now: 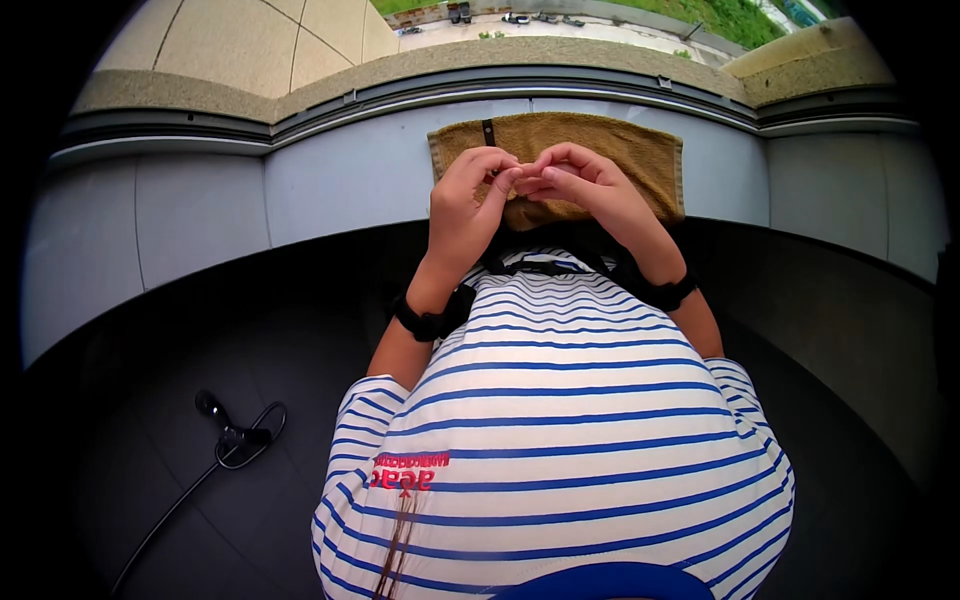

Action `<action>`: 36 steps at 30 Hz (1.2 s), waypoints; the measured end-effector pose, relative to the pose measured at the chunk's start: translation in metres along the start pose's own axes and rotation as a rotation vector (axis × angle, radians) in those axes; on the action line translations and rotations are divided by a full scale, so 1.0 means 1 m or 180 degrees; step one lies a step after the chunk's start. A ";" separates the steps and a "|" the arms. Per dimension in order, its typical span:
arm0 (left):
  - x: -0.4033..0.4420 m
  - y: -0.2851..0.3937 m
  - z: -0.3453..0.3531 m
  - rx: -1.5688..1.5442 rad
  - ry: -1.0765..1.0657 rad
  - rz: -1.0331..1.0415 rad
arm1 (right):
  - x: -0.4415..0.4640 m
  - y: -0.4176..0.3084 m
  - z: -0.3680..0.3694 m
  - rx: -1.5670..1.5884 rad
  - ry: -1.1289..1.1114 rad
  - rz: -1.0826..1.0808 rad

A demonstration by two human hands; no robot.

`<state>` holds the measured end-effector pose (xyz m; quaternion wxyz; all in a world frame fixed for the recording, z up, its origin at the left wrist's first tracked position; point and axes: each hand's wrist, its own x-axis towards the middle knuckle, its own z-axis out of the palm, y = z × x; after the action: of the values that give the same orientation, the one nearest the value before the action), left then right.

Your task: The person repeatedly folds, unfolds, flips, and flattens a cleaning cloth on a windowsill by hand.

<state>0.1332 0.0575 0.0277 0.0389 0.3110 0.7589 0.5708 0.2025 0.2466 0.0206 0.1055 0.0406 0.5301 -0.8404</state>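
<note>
Observed a black cable with looped end on the dark grey tiled floor, lower left. Noted a dark metal window track curving above the pale grey tiled sill. Recorded beyond the speckled stone ledge: small parked vehicles, green grass. Logged beige tiled wall, upper left.

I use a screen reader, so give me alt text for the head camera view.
A person's bare left hand and right hand meet at the fingertips above a brown cloth towel on a pale grey window ledge; anything pinched there is too small to tell. Below them is a white shirt with blue stripes.
</note>
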 end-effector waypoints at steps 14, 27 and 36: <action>-0.001 0.002 0.002 0.0091 0.0035 0.0119 | -0.003 0.003 0.004 -0.0520 0.0266 -0.0286; -0.003 -0.001 0.005 0.0226 -0.0061 0.0237 | -0.007 0.003 0.003 -0.0693 0.0393 -0.0291; -0.001 -0.002 0.007 0.0570 -0.0019 0.0661 | -0.009 0.001 0.006 -0.0824 0.0394 -0.0278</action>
<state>0.1359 0.0623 0.0235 -0.0461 0.3918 0.7705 0.5008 0.2117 0.2416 0.0239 0.0403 0.0553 0.6408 -0.7647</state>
